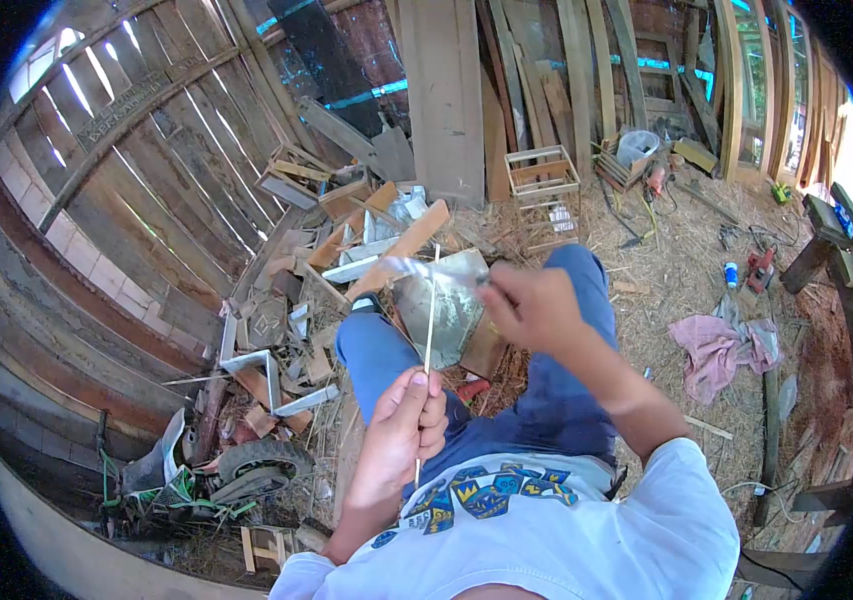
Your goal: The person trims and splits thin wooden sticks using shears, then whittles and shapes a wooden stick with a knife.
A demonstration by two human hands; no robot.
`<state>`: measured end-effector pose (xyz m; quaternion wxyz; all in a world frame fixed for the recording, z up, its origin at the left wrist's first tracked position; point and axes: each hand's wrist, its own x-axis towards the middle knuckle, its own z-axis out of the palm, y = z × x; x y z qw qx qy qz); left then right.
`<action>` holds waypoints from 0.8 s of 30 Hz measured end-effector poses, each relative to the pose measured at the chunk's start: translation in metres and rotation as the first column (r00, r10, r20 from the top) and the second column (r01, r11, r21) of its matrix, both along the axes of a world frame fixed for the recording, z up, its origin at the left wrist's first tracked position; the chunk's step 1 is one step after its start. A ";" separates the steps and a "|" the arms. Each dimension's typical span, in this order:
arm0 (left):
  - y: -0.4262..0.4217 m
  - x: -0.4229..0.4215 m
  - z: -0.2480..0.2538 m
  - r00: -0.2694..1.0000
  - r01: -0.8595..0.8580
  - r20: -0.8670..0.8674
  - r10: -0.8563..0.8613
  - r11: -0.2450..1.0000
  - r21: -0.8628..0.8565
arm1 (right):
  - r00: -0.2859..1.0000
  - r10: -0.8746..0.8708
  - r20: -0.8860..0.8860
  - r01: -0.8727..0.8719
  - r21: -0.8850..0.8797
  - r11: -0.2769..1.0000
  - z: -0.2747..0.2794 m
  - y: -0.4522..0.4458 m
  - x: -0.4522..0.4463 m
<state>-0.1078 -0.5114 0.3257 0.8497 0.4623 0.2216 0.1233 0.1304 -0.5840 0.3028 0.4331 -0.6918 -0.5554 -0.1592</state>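
Note:
My left hand (409,418) is closed around a thin, pale wooden stick (432,330), which points up and away from my lap. Its lower end shows below the fist. My right hand (537,306) grips the dark handle of a knife (417,267), whose blade is smeared by motion. The blade lies across the upper part of the stick; whether they touch I cannot tell. Beneath both, between my knees, is a greyish flat panel (457,325) over a wooden block (485,350).
Wood scraps and an orange-brown plank (402,250) lie ahead on the left. A small wooden frame (544,175) stands farther off. To the right are a pink cloth (709,350) and a red power tool (762,270). A small black wheel (262,465) sits at left.

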 end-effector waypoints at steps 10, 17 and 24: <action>-0.004 -0.002 0.003 1.000 0.009 -0.010 -0.009 0.998 0.060 | 0.974 0.092 0.205 -0.083 -0.049 0.995 0.002 -0.003 -0.004; -0.005 0.002 0.000 0.999 -0.037 -0.028 0.041 0.988 0.147 | 0.991 0.006 0.135 -0.006 -0.003 1.000 0.008 0.001 0.008; -0.010 -0.004 -0.003 0.995 -0.081 -0.045 0.090 0.981 0.178 | 0.979 -0.200 0.041 0.197 0.053 0.979 0.000 0.011 0.052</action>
